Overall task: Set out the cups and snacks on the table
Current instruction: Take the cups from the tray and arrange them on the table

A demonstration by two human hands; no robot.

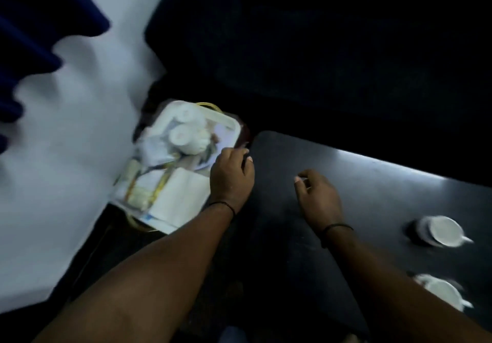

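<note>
Both hands—left (231, 176), right (318, 196)—reach forward, fingers loosely curled.

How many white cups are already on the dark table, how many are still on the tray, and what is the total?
Cups on the table: 2, one farther from the person and one nearer.
Cups on the tray: 2, one and one, though blurred, so any others there cannot be told.
Total: 4 cups.

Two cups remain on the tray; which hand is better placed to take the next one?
Left. The left hand is already at the tray edge, close to the cups. The right hand hovers above the dark table, farther away.
</note>
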